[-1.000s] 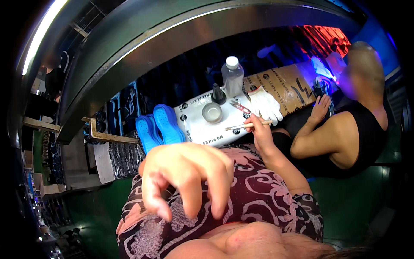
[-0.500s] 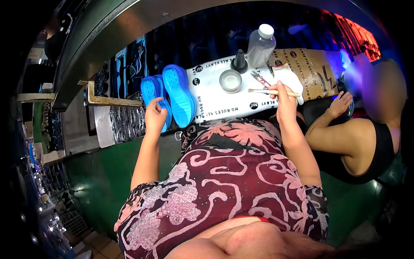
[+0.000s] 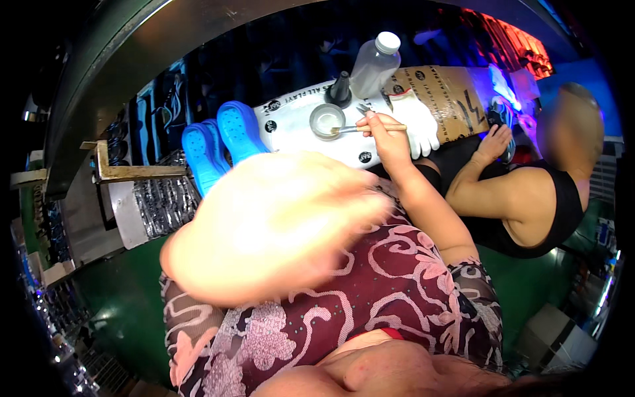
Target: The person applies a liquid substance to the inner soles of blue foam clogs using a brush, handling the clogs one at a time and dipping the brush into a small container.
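Observation:
My right hand [image 3: 391,140] is closed on a thin paintbrush [image 3: 364,129] with a pale wooden handle. Its bristles are at the rim of a small round dish [image 3: 327,122] that holds something pale. Partly covered by that hand are the snips [image 3: 362,108]. Large and blurred, my left hand [image 3: 297,212] is raised close in front of me; its fingers are smeared by motion. Behind it stand a blue foam shoe piece [image 3: 239,129] with small holes and, further left, a second blue foam shoe piece [image 3: 200,155]. The left hand hides their lower ends.
A black cone-topped bottle [image 3: 340,91] and a clear white-capped bottle [image 3: 376,67] stand behind the dish on a printed white sheet [image 3: 297,104]. White gloves [image 3: 415,119] lie on brown cardboard [image 3: 453,102]. A co-worker [image 3: 522,188] sits at the right. A metal bracket [image 3: 142,172] juts out left.
My left hand has left the blue shoe pieces and swung up close to me. My right hand has carried the brush left to the dish. The whole view has shifted slightly.

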`<act>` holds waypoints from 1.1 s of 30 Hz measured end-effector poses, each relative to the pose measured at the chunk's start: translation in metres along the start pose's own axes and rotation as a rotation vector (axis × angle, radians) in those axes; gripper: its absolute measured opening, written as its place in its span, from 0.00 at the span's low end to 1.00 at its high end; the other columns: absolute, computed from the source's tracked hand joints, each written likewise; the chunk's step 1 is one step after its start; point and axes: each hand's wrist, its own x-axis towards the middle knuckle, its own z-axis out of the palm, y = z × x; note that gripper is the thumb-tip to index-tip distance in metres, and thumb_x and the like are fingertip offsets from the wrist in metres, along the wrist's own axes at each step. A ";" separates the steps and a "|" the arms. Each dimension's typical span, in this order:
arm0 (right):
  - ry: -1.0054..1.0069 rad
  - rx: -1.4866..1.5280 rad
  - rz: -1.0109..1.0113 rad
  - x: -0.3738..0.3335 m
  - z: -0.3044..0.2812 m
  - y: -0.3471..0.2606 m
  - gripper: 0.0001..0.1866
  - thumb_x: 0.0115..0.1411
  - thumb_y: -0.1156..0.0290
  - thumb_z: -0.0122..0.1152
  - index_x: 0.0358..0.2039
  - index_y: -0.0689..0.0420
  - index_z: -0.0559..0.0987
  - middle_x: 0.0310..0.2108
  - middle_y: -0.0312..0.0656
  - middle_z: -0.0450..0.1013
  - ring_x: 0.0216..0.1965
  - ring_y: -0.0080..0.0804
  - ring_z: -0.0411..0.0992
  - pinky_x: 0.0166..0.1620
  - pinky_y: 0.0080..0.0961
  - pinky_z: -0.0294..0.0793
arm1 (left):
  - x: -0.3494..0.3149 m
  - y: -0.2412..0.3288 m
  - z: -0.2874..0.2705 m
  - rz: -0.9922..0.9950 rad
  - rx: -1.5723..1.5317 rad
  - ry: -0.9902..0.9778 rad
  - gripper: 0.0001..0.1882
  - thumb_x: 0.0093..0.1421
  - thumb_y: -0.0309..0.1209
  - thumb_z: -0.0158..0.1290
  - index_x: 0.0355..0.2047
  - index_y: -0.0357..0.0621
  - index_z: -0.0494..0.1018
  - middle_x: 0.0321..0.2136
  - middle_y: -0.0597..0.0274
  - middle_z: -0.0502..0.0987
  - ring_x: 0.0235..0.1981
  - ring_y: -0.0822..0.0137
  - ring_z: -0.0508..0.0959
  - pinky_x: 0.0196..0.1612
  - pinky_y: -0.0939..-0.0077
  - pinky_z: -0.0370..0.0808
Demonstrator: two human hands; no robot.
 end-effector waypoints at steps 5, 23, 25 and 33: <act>0.083 -0.053 0.090 -0.013 -0.012 -0.011 0.17 0.63 0.63 0.50 0.26 0.63 0.78 0.25 0.39 0.74 0.27 0.22 0.67 0.34 0.19 0.68 | 0.049 0.045 0.029 0.257 0.349 -0.061 0.11 0.43 0.33 0.51 0.28 0.42 0.74 0.29 0.61 0.72 0.33 0.62 0.71 0.36 0.70 0.69; 0.084 0.027 0.060 -0.010 -0.031 -0.007 0.17 0.63 0.61 0.50 0.29 0.62 0.78 0.23 0.35 0.72 0.26 0.19 0.64 0.34 0.15 0.64 | -0.160 -0.135 0.081 -1.046 0.237 0.279 0.28 0.52 0.28 0.53 0.54 0.38 0.63 0.40 0.48 0.72 0.33 0.62 0.74 0.37 0.69 0.73; 0.080 -0.092 0.016 -0.003 -0.032 -0.008 0.16 0.63 0.62 0.49 0.29 0.62 0.78 0.24 0.35 0.73 0.27 0.20 0.66 0.33 0.16 0.66 | -0.169 -0.137 0.094 -1.153 0.460 0.195 0.27 0.51 0.30 0.53 0.52 0.38 0.64 0.38 0.46 0.73 0.34 0.55 0.75 0.39 0.65 0.73; -0.130 -0.506 -0.318 0.033 0.004 0.008 0.09 0.51 0.65 0.61 0.24 0.58 0.79 0.23 0.41 0.74 0.26 0.37 0.72 0.31 0.28 0.69 | -0.188 -0.167 0.110 -1.286 0.584 -0.016 0.17 0.50 0.34 0.49 0.37 0.33 0.69 0.26 0.38 0.76 0.29 0.41 0.76 0.34 0.53 0.73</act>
